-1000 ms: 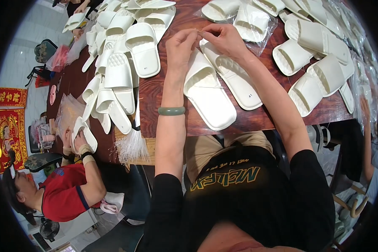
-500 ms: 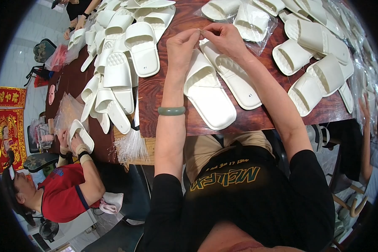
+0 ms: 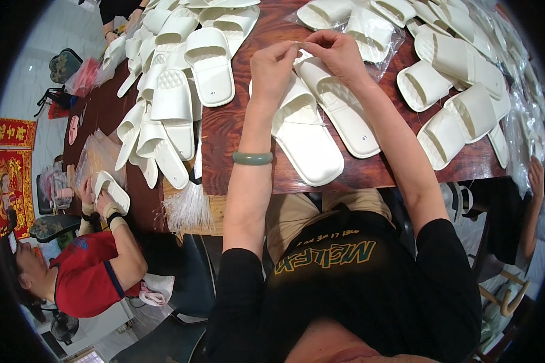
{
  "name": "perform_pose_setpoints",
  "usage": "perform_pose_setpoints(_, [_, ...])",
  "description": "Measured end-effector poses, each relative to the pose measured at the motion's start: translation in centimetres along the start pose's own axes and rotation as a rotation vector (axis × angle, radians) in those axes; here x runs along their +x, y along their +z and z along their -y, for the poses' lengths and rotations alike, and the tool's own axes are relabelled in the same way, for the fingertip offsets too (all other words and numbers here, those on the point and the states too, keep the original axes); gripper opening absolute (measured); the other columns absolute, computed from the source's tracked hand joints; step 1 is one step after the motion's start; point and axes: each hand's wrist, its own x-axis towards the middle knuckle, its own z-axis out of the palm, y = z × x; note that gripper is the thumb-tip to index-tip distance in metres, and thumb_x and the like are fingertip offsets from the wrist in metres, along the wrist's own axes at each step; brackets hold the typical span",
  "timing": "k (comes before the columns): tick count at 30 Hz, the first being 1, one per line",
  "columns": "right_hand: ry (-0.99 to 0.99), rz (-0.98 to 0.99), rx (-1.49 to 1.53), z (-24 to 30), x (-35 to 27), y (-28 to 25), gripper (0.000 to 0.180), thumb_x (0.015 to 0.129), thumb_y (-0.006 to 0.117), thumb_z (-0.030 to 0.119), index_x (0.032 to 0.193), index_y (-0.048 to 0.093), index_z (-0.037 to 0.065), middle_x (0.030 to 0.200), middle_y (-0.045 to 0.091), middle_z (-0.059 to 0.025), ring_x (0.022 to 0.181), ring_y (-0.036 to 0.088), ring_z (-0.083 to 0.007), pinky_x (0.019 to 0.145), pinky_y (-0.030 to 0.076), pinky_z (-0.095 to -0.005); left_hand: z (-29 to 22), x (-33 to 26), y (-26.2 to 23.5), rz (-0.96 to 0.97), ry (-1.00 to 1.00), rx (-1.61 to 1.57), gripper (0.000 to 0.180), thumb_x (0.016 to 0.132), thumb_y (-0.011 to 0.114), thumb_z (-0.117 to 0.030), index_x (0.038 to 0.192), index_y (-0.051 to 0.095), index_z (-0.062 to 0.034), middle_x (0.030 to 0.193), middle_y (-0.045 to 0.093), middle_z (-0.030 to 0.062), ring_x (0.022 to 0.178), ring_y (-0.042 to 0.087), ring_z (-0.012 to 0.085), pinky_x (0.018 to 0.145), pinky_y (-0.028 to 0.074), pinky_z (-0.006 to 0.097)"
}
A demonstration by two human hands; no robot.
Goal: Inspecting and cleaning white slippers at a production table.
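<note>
Two white slippers lie side by side on the wood-grained table (image 3: pixel 369 175) before me: a left slipper (image 3: pixel 313 158) and a right slipper (image 3: pixel 352 124). At their far ends, my left hand (image 3: pixel 275 68) and my right hand (image 3: pixel 338 55) meet with fingertips pinched together. Whatever lies between the fingers is too small to make out. Both hands are closed, and my left forearm and hand cover part of the left slipper. A green bangle (image 3: pixel 252 158) circles my left wrist.
White slippers (image 3: pixel 171 100) pile up at the left, with a bundle of clear ties (image 3: pixel 191 212) hanging off the edge. More slippers (image 3: pixel 445 124) lie right, near clear plastic bags (image 3: pixel 375 45). At the left, a co-worker in a red shirt (image 3: pixel 88 275) handles a slipper (image 3: pixel 113 192).
My hands stay pinched together at the slippers' far ends, with little change in their pose. The view has shifted slightly. The co-worker's hands have moved a little around their slipper.
</note>
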Motion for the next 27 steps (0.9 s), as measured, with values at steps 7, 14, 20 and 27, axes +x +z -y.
perform_pose_setpoints(7, [0.081,-0.023,-0.009,0.18,-0.39,0.08,0.021,0.076,0.072,0.02,0.08,0.068,0.0,0.064,0.061,0.0007,0.053,0.048,-0.0026,0.046,0.036,-0.0189,0.04,-0.05,-0.02,-0.013,0.007,0.076,0.018,0.082,0.061,-0.007,0.097,0.068,0.0018,0.083,0.069,0.0071,0.073,0.062,0.0094,0.067,0.048,0.021])
perform_pose_setpoints(14, [0.055,-0.031,-0.09,0.09,-0.52,0.05,0.016,0.081,0.069,0.015,0.089,0.067,0.002,0.072,0.061,0.0026,0.06,0.05,-0.001,0.051,0.037,-0.0156,0.08,-0.04,-0.02,-0.016,0.044,0.034,0.018,0.082,0.062,-0.006,0.097,0.067,0.0024,0.082,0.069,0.0071,0.073,0.062,0.0095,0.067,0.048,0.021])
perform_pose_setpoints(20, [0.086,-0.03,0.072,0.23,-0.57,-0.29,0.015,0.082,0.066,0.014,0.091,0.067,0.002,0.073,0.062,0.0024,0.055,0.047,-0.0004,0.045,0.033,-0.0151,0.02,-0.05,0.06,-0.007,-0.024,0.027,0.018,0.082,0.062,-0.007,0.096,0.067,0.0031,0.082,0.069,0.0075,0.074,0.062,0.01,0.067,0.048,0.021])
perform_pose_setpoints(27, [-0.02,-0.059,-0.01,-0.22,-0.6,0.28,0.016,0.079,0.066,0.014,0.088,0.068,0.001,0.073,0.064,-0.0011,0.061,0.052,-0.0039,0.054,0.041,-0.0188,0.05,-0.02,0.0,-0.017,-0.008,0.042,0.017,0.082,0.063,-0.007,0.096,0.068,0.0022,0.082,0.069,0.0069,0.074,0.062,0.0088,0.066,0.048,0.021])
